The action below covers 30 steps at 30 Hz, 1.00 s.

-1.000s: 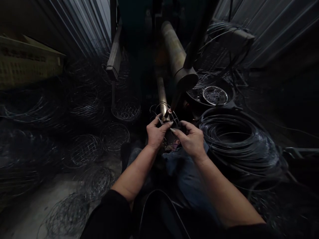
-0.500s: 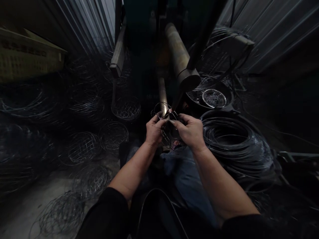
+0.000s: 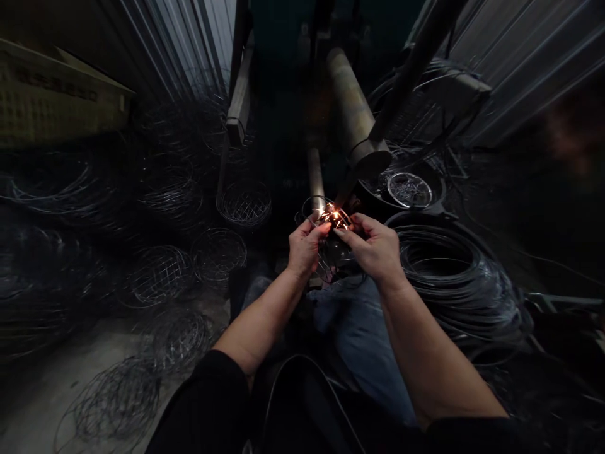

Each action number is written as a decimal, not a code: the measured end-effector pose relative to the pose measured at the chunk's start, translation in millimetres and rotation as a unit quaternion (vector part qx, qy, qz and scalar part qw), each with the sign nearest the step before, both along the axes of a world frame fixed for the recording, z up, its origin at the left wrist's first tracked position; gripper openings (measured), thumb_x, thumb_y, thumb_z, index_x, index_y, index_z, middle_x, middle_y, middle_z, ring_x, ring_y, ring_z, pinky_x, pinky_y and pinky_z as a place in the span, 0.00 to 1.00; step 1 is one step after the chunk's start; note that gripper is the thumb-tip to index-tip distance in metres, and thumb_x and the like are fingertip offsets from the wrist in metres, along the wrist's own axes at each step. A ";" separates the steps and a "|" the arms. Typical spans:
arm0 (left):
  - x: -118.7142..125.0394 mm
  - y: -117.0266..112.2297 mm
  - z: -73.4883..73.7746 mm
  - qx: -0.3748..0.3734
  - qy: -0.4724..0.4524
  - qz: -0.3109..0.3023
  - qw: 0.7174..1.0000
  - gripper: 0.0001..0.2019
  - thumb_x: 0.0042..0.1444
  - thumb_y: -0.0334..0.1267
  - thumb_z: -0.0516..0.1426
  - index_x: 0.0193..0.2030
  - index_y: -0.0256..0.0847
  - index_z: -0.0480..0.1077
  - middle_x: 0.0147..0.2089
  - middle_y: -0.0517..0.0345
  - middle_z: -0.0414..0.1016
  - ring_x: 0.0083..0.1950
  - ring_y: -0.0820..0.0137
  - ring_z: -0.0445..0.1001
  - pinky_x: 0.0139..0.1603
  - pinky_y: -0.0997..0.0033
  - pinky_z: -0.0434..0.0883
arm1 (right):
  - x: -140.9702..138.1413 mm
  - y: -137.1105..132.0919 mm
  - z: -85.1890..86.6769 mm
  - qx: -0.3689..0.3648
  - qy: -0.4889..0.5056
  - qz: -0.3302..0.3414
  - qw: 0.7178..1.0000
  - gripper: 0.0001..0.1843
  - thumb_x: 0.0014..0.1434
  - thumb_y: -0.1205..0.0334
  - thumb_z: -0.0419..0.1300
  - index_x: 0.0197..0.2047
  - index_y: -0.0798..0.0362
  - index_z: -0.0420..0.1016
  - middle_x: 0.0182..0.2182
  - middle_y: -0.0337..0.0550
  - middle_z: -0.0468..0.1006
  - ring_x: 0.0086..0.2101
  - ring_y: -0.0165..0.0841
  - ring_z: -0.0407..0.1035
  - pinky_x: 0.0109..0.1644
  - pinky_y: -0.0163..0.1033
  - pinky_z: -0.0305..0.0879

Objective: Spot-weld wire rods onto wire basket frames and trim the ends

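My left hand [image 3: 303,247] pinches a small frame of thin bent wire [image 3: 347,216] between thumb and fingers. Opposite it, my right hand [image 3: 377,247] grips the same wire frame from the right side. Bright orange sparks [image 3: 335,215] fly from the wire between my fingertips. There the wire meets a pointed dark metal tip [image 3: 346,188] that comes down from a thick cylindrical machine arm [image 3: 350,94]. A thinner brass-coloured rod [image 3: 316,173] ends just behind my left fingertips. My fingers and the glare partly hide the frame's shape.
A big coil of dark wire [image 3: 472,302] lies close by my right forearm. Behind it, a round metal bowl [image 3: 409,190] of small pieces sits in a dark basin. Several round wire racks [image 3: 161,275] cover the floor on the left. A yellow crate [image 3: 61,101] stands far left.
Sparks have flared up at the contact point, where only a faint glow showed before. The view has shifted slightly; both hands keep hold of the wire frame.
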<state>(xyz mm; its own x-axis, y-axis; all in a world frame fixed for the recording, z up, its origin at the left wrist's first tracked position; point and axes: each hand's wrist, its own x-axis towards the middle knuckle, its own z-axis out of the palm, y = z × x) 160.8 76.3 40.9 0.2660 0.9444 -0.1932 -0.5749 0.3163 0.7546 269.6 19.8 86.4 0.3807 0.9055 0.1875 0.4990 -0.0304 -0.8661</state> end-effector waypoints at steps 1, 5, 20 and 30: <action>-1.8 -2.4 -0.2 0.002 0.007 -0.006 1.000 0.17 0.41 0.39 0.65 0.40 0.39 0.76 0.35 0.59 0.75 0.30 0.77 0.67 0.34 0.74 0.65 | 0.2 -5.7 -1.1 0.001 0.016 0.003 1.000 0.11 0.52 0.52 0.64 0.32 0.52 0.75 0.25 0.36 0.72 0.26 0.29 0.63 0.30 0.35 0.60; -10.2 -14.7 -3.6 0.042 0.040 -0.043 0.997 0.16 0.42 0.38 0.67 0.41 0.39 0.76 0.32 0.61 0.72 0.31 0.76 0.67 0.35 0.75 0.66 | 2.1 -33.3 -11.9 0.009 0.000 -0.051 0.999 0.18 0.50 0.50 0.67 0.41 0.52 0.76 0.33 0.41 0.76 0.31 0.33 0.69 0.36 0.38 0.65; -12.7 -19.3 -11.1 0.096 0.118 -0.043 0.987 0.20 0.41 0.47 0.68 0.39 0.37 0.75 0.26 0.65 0.67 0.26 0.79 0.62 0.29 0.77 0.59 | -51.9 -98.7 -45.4 0.154 -0.301 -0.032 0.941 0.18 0.58 0.63 0.59 0.53 0.52 0.72 0.50 0.54 0.77 0.50 0.45 0.71 0.53 0.53 0.66; -10.5 -24.7 -16.8 0.154 0.147 -0.020 0.977 0.16 0.40 0.41 0.68 0.34 0.36 0.74 0.26 0.65 0.66 0.28 0.78 0.60 0.32 0.76 0.59 | -56.4 -101.2 -59.1 0.147 -0.247 -0.009 0.958 0.21 0.58 0.64 0.58 0.55 0.55 0.71 0.47 0.54 0.77 0.49 0.45 0.71 0.54 0.54 0.69</action>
